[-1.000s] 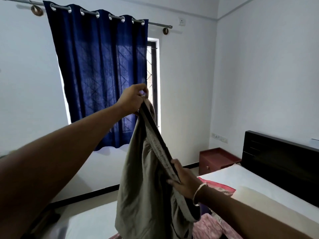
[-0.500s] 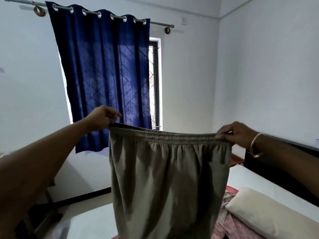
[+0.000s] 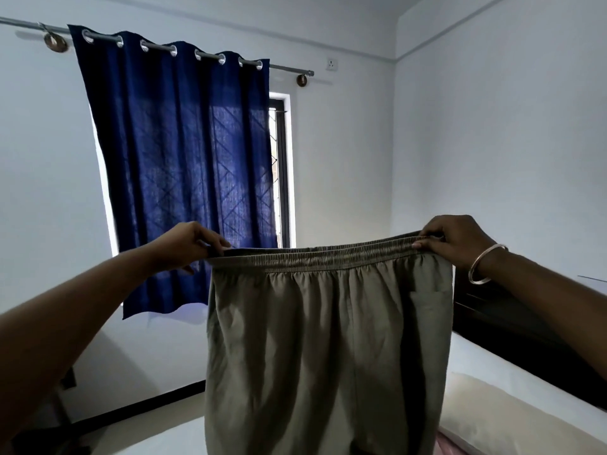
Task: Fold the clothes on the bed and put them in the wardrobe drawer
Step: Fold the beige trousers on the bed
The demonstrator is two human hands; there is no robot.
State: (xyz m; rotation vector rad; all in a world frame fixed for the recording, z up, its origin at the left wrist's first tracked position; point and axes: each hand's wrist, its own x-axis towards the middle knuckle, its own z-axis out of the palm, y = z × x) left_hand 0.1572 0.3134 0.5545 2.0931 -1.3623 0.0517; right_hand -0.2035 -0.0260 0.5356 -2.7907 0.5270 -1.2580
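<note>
Both hands, left hand [image 3: 189, 243] and right hand [image 3: 456, 239], pinch olive trousers [image 3: 328, 339], hiding perhaps bed [image 3: 525, 366]; curtain [image 3: 184, 165] behind.

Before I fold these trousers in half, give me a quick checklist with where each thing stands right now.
1. Left hand pinches one end of the waistband: ok.
2. Right hand pinches the other end: ok.
3. Waistband pulled out flat between the hands: ok.
4. Trousers hang straight, no twist: ok.
5. Leg ends lined up: cannot tell, below the picture's edge.
6. Free space on the bed to lay them down: cannot tell, cloth hides it.
</note>
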